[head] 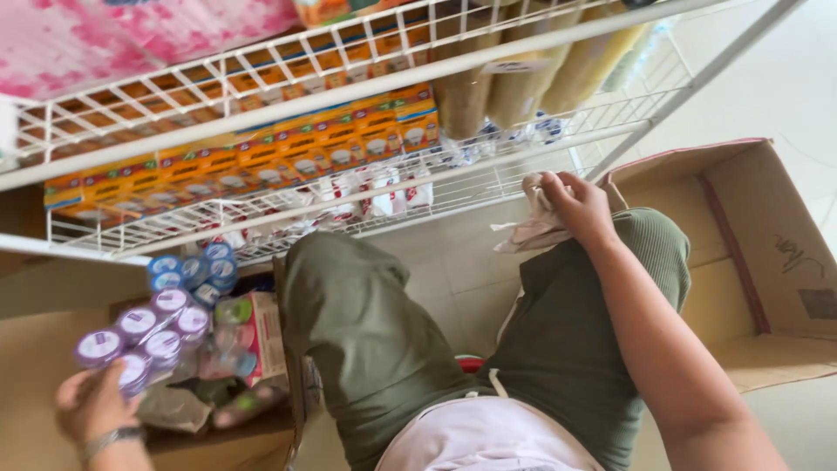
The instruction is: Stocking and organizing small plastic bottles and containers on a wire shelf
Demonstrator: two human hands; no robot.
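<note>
My left hand (91,406) grips a shrink-wrapped pack of small bottles with purple lids (144,336) at the lower left, over an open cardboard box (261,436). A second pack with blue lids (193,270) lies just behind it. My right hand (575,205) is closed on a crumpled pale cloth (532,228) above my right knee, close to the lowest wire shelf (488,170). I am seated low, and my green-trousered legs fill the middle of the view.
A white wire rack holds orange boxes (261,157), red-and-white packets (384,196), tan tube packs (514,92) and pink-wrapped packs (131,35) on top. An open cardboard box (758,253) sits on the tiled floor at the right. More small packaged goods (244,336) lie in the left box.
</note>
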